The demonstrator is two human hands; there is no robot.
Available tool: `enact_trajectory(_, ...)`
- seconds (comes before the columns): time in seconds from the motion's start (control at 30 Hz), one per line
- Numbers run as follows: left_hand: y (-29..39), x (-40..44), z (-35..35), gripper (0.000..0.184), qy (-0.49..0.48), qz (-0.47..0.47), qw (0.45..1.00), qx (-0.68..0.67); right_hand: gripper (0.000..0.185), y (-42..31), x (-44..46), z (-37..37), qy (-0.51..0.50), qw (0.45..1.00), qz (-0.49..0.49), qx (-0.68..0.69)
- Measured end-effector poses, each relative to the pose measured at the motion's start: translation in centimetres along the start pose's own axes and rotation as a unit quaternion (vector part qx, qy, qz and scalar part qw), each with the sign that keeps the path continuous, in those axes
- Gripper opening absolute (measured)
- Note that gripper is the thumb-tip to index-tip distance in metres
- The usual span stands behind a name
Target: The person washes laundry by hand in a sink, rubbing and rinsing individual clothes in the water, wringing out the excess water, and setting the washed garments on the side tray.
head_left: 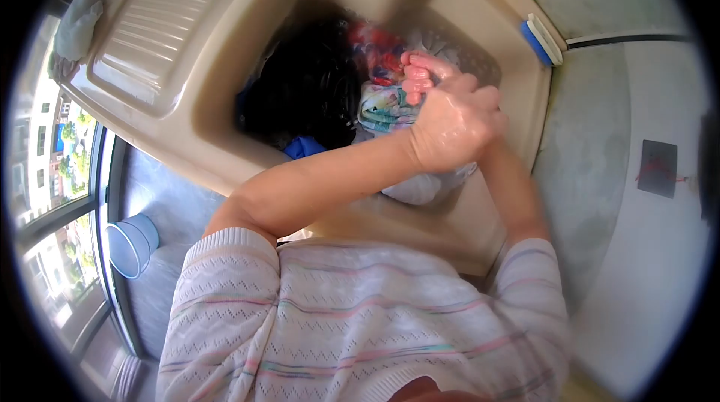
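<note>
Both hands up over the wash sink [523, 94], wet. Left hand [456, 126] is curled in against the right wrist; can't tell whether it grips anything. Right hand [421, 76] has its fingers half bent, no cloth visible in them, palm mostly hidden.

Laundry's all in the basin: pastel-print cloth [384, 108] just below the right fingers, red-patterned cloth [375, 48] behind it, black garment [304, 91] filling the left side, bit of blue cloth [304, 148] at the near edge, white cloth [417, 189] under the forearms.

Handling, my read: skin's slick, so take a full fistful, not fingertips. Work one piece at a time, pale apart from black. Keep wrists low over the basin; drips stay inside.
</note>
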State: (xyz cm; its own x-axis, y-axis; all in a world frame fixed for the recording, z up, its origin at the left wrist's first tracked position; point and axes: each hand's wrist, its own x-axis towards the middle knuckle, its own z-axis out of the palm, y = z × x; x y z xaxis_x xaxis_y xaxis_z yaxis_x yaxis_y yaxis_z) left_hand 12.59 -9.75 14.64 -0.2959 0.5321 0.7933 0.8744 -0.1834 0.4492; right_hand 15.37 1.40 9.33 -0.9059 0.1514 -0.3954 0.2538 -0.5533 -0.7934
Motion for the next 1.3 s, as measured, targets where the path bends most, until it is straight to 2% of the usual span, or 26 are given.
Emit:
enact_trajectory(0.07,1.0,-0.9,0.8,0.012,0.017,0.035,0.999,-0.019,0.010,-2.9,-0.2,4.0,0.003,0.989,0.149,0.020)
enact_trajectory(0.17,1.8,-1.9,1.1,0.009,0.022,0.075,0.997,-0.013,0.011,-3.7,0.2,5.3,-0.051,0.968,0.214,-0.121)
enact_trajectory(0.2,1.9,-2.4,1.2,0.009,0.008,0.077,0.997,-0.009,0.012,-3.6,0.4,5.5,-0.066,0.961,0.235,-0.127)
enact_trajectory(0.37,1.6,-4.0,1.8,0.009,-0.057,0.087,0.994,0.030,0.012,-3.1,1.4,6.4,-0.104,0.927,0.248,-0.260)
enact_trajectory(0.5,0.9,-5.0,2.9,0.010,-0.072,0.097,0.991,0.051,0.014,-2.2,2.1,6.1,-0.104,0.910,0.238,-0.323)
enact_trajectory(0.77,0.1,-6.6,4.8,0.012,-0.125,0.123,0.983,0.059,0.015,-1.0,2.8,5.8,-0.093,0.871,0.183,-0.446)
enact_trajectory(0.93,-0.8,-7.9,6.0,0.014,-0.208,0.117,0.970,0.033,0.015,0.4,3.1,5.2,-0.095,0.832,0.130,-0.530)
enact_trajectory(0.97,-1.0,-8.1,6.3,0.014,-0.224,0.118,0.967,0.034,0.016,0.5,3.1,4.8,-0.089,0.846,0.143,-0.505)
enact_trajectory(1.03,-1.3,-7.4,5.5,0.015,-0.192,0.137,0.972,-0.009,0.019,0.5,3.3,3.6,-0.081,0.872,0.167,-0.454)
enact_trajectory(1.07,-1.4,-7.2,5.1,0.015,-0.179,0.145,0.973,-0.033,0.023,0.0,3.3,2.9,-0.081,0.867,0.187,-0.455)
enact_trajectory(1.17,-1.0,-6.0,3.2,0.018,-0.239,0.110,0.964,0.046,0.025,-3.1,1.4,1.4,-0.019,0.812,0.204,-0.546)
enact_trajectory(1.2,-1.3,-5.5,2.4,0.024,-0.260,0.113,0.958,0.037,0.026,-3.8,1.1,-1.0,-0.015,0.845,0.214,-0.489)
enact_trajectory(1.23,-1.4,-4.6,1.3,0.026,-0.237,0.103,0.965,0.044,0.029,-4.4,0.8,-3.5,-0.013,0.875,0.222,-0.431)
enact_trajectory(1.3,-1.9,-3.2,-0.8,0.031,-0.189,0.080,0.977,0.061,0.026,-5.7,-1.0,-6.2,0.049,0.947,0.119,-0.295)
